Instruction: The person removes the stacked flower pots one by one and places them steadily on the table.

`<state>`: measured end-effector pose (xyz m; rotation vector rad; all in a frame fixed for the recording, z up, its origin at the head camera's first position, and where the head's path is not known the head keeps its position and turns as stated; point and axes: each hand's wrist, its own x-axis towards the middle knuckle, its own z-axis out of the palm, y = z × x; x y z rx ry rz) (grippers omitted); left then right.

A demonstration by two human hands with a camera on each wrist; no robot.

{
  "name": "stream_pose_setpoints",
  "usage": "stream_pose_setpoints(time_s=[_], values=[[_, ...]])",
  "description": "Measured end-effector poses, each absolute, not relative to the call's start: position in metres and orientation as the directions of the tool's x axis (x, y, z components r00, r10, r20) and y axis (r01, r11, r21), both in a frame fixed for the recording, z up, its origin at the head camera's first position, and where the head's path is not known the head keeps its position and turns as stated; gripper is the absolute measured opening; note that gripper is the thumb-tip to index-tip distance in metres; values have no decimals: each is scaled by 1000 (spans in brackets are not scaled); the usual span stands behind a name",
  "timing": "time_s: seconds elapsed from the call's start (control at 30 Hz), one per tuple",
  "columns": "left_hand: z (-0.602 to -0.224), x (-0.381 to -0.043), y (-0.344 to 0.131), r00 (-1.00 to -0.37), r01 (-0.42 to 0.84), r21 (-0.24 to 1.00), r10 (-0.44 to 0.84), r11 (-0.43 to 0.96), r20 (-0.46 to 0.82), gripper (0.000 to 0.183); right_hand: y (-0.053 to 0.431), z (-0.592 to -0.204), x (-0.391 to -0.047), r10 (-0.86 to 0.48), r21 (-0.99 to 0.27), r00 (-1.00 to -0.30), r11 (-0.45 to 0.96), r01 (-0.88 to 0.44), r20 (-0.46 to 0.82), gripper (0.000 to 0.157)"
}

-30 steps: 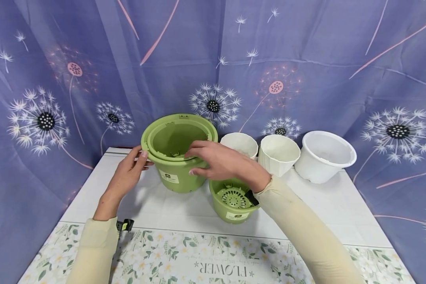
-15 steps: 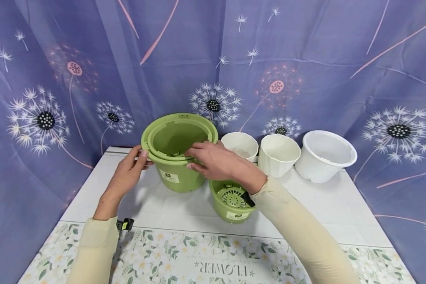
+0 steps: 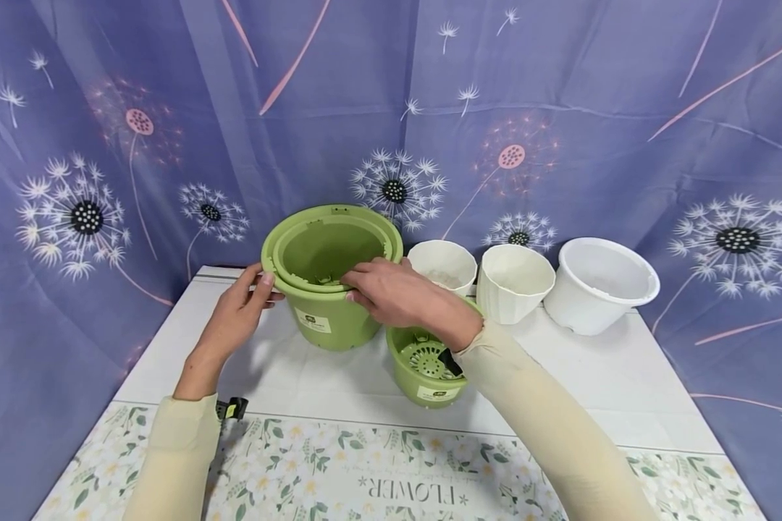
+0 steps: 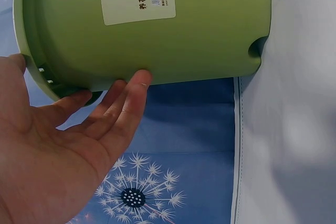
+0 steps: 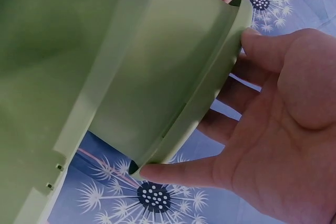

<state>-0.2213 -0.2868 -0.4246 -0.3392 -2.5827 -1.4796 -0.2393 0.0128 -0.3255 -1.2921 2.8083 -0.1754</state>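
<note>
A large green flower pot (image 3: pixel 348 329) with a white label stands upright at the back left, with another green pot (image 3: pixel 329 250) nested inside it. My left hand (image 3: pixel 234 311) grips the outer pot's rim from the left, thumb on top and fingers against the outside wall. From the right, my right hand (image 3: pixel 391 293) holds the front right of the rim; its fingers reach over the edge, the thumb sits outside. Whether those fingers also touch the inner pot, I cannot tell. Below my right wrist stands a smaller green pot (image 3: pixel 407 380) with a slotted base inside, partly hidden by the forearm.
Two ribbed white pots (image 3: pixel 439 257) (image 3: pixel 511 307) and a wider smooth white pot (image 3: pixel 583 311) stand in a row at the back right. A purple dandelion-print curtain (image 3: pixel 339 145) hangs behind. The tablecloth (image 3: pixel 287 463) has a flowered front strip.
My right hand has settled on the rim, its thumb rising closer to the edge and its wrist edging left. The left hand keeps its hold, and the pots stay in place.
</note>
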Motion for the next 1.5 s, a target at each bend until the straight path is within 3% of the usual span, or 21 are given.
stream_pose_setpoints(time_s=[0.27, 0.63, 1.5], values=[[-424, -223, -287, -964, 266, 836, 122, 481, 236, 59, 11, -323, -240, -747, -123, -665, 661, -740, -11, 21], [-425, -224, -287, -961, 276, 828, 120, 487, 250, 59, 7, -322, -239, -715, -96, -697, 699, -709, -61, 27], [-424, -222, -286, -968, 251, 818, 130, 517, 215, 62, 9, -330, -235, -733, -69, -676, 672, -737, 80, 19]])
